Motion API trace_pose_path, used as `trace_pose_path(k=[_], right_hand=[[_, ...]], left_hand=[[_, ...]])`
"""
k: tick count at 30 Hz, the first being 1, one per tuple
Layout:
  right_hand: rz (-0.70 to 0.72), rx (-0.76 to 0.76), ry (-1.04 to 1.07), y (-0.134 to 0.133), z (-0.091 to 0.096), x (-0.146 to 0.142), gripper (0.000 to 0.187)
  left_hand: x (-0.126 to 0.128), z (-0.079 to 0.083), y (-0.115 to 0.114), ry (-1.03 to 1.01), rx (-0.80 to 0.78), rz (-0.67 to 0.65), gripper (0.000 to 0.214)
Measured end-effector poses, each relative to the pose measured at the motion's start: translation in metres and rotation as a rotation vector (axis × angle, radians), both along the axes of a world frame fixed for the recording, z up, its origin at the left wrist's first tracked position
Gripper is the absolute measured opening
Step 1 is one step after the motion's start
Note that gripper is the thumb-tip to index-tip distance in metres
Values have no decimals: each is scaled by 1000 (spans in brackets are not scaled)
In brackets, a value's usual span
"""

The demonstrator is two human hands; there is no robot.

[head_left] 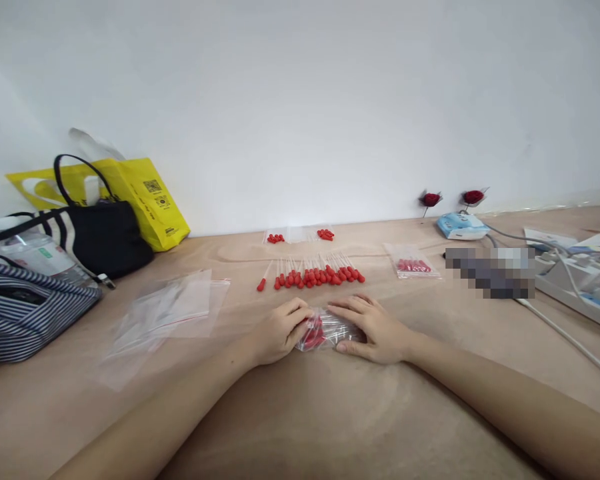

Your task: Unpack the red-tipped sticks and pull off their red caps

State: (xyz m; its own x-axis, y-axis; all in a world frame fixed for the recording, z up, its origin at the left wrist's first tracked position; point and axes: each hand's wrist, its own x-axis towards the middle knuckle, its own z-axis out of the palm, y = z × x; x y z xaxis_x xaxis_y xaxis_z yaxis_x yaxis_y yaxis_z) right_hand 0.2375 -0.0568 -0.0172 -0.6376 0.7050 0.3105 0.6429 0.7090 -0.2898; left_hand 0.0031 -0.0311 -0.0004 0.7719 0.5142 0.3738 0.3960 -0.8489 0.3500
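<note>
Between my two hands lies a clear plastic bag (330, 328) with red rubber bulbs and clear tubes inside, apparently droppers. My left hand (283, 330) grips its left end, fingers curled over the red bulbs. At the other end my right hand (375, 328) has its fingers over the top and its thumb along the near side. Just beyond the hands, a row of droppers (320, 275) with red bulbs toward me and thin clear tubes pointing away lies on the table. One dropper (262, 284) sits slightly apart at the row's left end.
Flat clear zip bags (165, 310) lie at left, near a striped pouch (35, 307), black handbag (107, 237) and yellow bag (155, 200). Small bags of red bulbs (300, 234) lie by the wall; another bag (413, 263) is at right, near a tissue pack (462, 227) and power strip (580, 287).
</note>
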Motion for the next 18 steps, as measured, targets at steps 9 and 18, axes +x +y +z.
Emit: trace_pose_path(k=[9,18], right_hand=[[-49,-46,-1,1,-7,2,59],[-68,-36,-100,-2,-3,0,52]], left_hand=[[-1,-1,4,84,-34,-28,24],[9,19,-9,200,-124,87,12]])
